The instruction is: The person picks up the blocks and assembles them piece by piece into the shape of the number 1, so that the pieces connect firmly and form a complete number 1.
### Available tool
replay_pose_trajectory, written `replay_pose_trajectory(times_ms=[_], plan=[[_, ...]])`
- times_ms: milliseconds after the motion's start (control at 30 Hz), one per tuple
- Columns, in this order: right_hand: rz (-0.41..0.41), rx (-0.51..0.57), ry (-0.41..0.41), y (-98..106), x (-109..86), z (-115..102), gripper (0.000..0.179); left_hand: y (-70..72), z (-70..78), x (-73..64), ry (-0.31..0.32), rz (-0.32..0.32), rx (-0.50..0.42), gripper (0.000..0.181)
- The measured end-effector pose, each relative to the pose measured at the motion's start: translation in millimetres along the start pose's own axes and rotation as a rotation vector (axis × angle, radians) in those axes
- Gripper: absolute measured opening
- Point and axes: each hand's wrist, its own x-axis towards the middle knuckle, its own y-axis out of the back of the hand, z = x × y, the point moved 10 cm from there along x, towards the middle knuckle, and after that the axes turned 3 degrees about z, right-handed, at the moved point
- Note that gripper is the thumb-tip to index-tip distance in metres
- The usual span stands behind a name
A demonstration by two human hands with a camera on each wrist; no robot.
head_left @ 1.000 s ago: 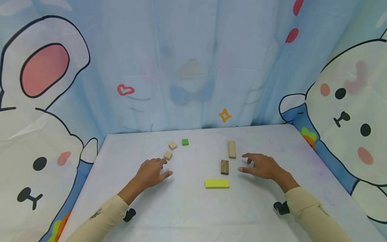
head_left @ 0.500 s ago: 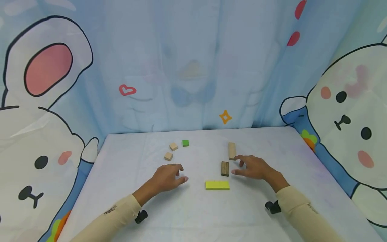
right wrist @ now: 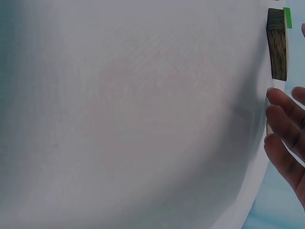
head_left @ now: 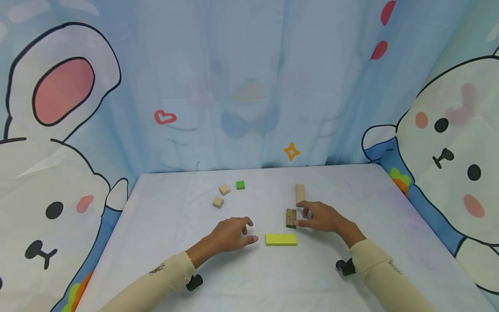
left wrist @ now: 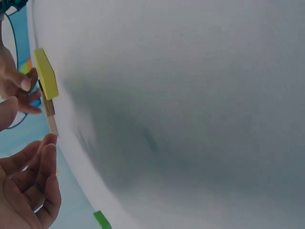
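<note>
My left hand [head_left: 233, 234] hovers over the table left of a flat yellow block [head_left: 281, 239], its fingers loosely bent and holding nothing. The same yellow block [left wrist: 46, 74] shows beyond the thumb in the left wrist view. To the right, my right hand [head_left: 322, 216] reaches beside a dark brown wooden block [head_left: 290, 218]. Its thumb tip is right at that block's right side, and the index fingertip overlaps the near end of a long pale wooden block [head_left: 300, 193]. In the right wrist view the brown block [right wrist: 277, 45] stands apart from the relaxed fingers [right wrist: 286, 126].
Two small pale wooden cubes [head_left: 224, 189] and a green block [head_left: 240, 185] lie toward the back left of the white-covered table [head_left: 249, 281]. A blue curtain [head_left: 249, 86] with cartoon prints hangs behind the table's far edge.
My left hand has moved right and nearer, away from the pale cubes toward the yellow block. My right hand has moved left to the brown block. The blocks lie as before.
</note>
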Motion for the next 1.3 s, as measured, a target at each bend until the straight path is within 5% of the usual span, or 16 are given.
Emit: replay_pose_trajectory(times_ms=[767, 1300], plan=[[-0.023, 0.065, 0.025, -13.6, 8.4, -6.8, 0.077, -25.7, 30.5, 18.7, -0.017, -0.109, 0.044, 0.059], [-0.041, 0.05, 0.027, -16.7, 11.4, -11.2, 0.087, -36.1, 40.5, 27.8, -0.04, -0.107, 0.067, 0.051]])
